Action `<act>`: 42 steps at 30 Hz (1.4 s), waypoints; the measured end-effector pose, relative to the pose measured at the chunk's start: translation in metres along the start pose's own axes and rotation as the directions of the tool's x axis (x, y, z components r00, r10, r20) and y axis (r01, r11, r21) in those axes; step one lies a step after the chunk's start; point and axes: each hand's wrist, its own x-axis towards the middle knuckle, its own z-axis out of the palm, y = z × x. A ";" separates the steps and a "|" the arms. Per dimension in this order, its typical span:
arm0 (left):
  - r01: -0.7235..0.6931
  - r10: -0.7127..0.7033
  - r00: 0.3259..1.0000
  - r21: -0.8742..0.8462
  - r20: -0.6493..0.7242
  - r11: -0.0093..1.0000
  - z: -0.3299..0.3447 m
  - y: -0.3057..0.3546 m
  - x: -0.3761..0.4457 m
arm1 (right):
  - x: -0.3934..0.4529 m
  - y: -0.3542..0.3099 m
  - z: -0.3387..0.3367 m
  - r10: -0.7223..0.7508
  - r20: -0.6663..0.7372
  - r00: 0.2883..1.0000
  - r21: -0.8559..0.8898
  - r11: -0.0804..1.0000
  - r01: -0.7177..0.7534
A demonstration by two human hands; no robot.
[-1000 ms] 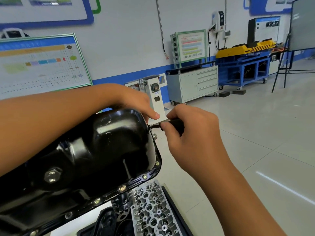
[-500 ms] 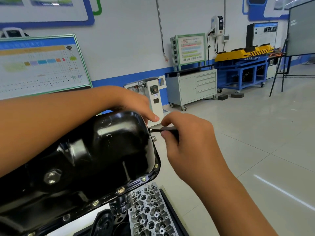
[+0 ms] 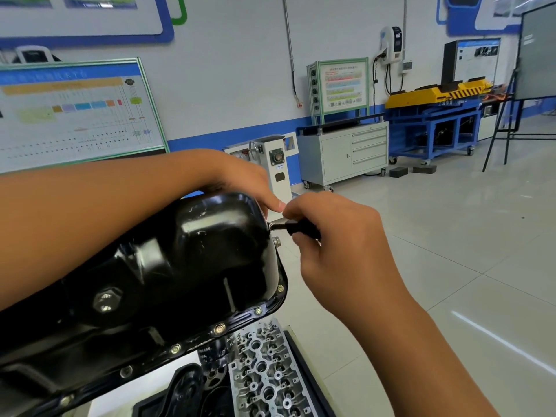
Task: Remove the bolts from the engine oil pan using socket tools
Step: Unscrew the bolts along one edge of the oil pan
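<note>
I see a glossy black oil pan (image 3: 168,266) filling the lower left of the frame, bolts (image 3: 219,328) dotted along its flange. My right hand (image 3: 340,251) at centre curls round a black socket driver (image 3: 296,227), whose metal tip meets the pan's far edge, just above a bolt (image 3: 276,242). My left hand (image 3: 240,179) reaches over the pan's top – its fingers curve down beside the tip; whether they grasp anything I cannot tell. A cylinder head (image 3: 264,371) lies below – bottom centre.

Automotive training workshop: wall charts (image 3: 72,115), tool cabinet (image 3: 346,155), blue workbench (image 3: 433,127).
</note>
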 end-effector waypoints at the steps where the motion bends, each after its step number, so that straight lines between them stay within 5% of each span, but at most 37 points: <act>1: -0.006 0.006 1.000 -0.016 -0.003 1.000 0.000 -0.001 0.000 | 0.000 -0.001 0.000 0.017 -0.021 1.000 0.013 1.000 -0.017; 6: 0.057 -0.057 0.998 0.025 -0.034 0.998 0.000 -0.004 0.003 | 0.000 0.000 0.006 0.225 -0.069 0.972 0.009 0.974 -0.225; 12: 0.003 -0.003 1.000 0.013 -0.029 1.000 0.000 -0.002 0.007 | 0.002 -0.003 0.001 0.032 -0.010 0.999 0.042 0.999 -0.031; 17: 0.053 -0.052 0.998 0.018 -0.029 0.998 0.000 -0.005 0.007 | 0.001 -0.001 0.004 0.262 -0.040 0.964 0.032 0.965 -0.260; 24: 0.068 -0.066 0.997 0.036 -0.042 0.997 -0.001 -0.008 0.010 | 0.002 0.004 -0.004 0.011 -0.050 0.999 0.037 0.999 -0.009; 30: 0.063 -0.063 0.998 0.038 -0.014 0.997 -0.002 -0.008 0.009 | 0.001 0.008 0.005 0.282 -0.064 0.957 0.088 0.957 -0.276; 37: 0.064 -0.064 0.998 0.027 -0.028 0.998 -0.002 -0.008 0.009 | 0.000 0.012 0.002 0.053 -0.110 0.992 0.066 0.997 -0.046; 42: 0.073 -0.073 0.997 0.046 -0.016 0.996 -0.003 -0.008 0.010 | -0.001 0.021 0.007 0.307 -0.056 0.950 0.172 0.940 -0.294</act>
